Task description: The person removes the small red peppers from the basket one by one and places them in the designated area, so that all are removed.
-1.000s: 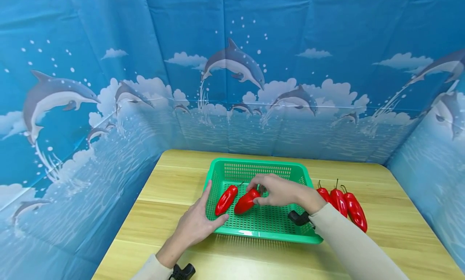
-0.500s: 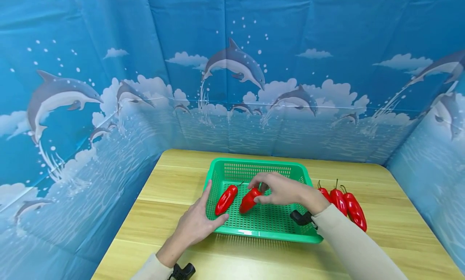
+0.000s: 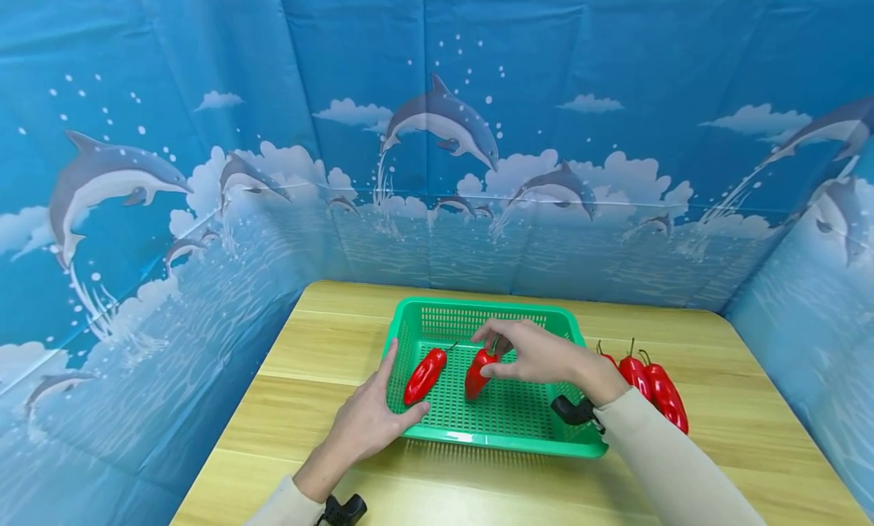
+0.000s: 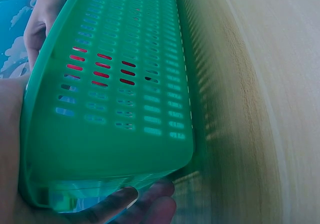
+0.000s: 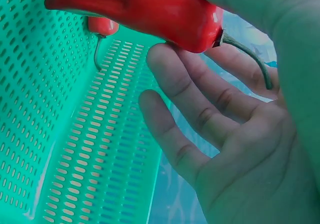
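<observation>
My right hand pinches a red pepper near its stem end, between thumb and fingers. In the right wrist view the green stem of this pepper hangs free beside the palm, and its tip points away from the hand. A second red pepper lies in the left part of the green plastic basket, stem toward the back. My left hand holds the basket's left end, thumb over the rim and fingers along the outer wall. In the left wrist view red shows through the slots of the basket wall.
Several red peppers lie side by side on the wooden table right of the basket, partly behind my right forearm. A blue dolphin-print curtain stands behind the table and at both sides.
The right hand has moved a little to the right with its pepper, which now hangs more upright. My left hand, the basket and the other pepper in it stay put.
</observation>
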Tool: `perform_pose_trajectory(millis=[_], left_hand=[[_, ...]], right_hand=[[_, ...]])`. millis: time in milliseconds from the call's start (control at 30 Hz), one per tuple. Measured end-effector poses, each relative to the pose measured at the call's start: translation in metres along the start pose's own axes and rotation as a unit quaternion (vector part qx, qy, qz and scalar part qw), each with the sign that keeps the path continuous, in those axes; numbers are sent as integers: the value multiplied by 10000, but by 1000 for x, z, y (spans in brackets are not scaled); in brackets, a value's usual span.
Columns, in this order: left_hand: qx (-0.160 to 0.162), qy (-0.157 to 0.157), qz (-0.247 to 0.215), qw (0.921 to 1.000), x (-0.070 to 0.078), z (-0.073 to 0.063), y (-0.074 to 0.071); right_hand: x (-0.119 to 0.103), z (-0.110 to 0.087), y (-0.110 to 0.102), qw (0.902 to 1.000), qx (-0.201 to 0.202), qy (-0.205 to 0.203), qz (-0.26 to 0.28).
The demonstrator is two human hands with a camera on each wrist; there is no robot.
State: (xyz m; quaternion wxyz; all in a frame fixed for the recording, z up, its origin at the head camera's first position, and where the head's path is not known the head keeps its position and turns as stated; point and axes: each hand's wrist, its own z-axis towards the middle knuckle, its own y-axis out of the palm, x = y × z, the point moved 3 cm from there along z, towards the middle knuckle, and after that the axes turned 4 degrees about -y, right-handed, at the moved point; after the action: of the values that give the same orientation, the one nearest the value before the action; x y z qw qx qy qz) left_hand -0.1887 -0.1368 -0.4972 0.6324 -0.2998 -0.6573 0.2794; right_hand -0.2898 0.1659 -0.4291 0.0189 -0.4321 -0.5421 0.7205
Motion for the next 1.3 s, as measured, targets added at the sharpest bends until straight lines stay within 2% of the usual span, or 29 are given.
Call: perform_pose_trajectory(millis=[300, 633, 833, 1300], left_hand=[[27, -7, 8, 10000, -3, 0, 1], [42, 12, 16, 10000, -5, 0, 1], [46, -4, 19, 10000, -5, 0, 2], [64, 35, 32, 10000, -5, 0, 2]], right_hand=[[5, -4, -2, 9996, 168, 64, 230], [6, -9, -5, 9993, 381, 37, -47], [5, -11, -7, 9986, 522, -20, 44], [6, -19, -12, 9938, 1077, -134, -256]])
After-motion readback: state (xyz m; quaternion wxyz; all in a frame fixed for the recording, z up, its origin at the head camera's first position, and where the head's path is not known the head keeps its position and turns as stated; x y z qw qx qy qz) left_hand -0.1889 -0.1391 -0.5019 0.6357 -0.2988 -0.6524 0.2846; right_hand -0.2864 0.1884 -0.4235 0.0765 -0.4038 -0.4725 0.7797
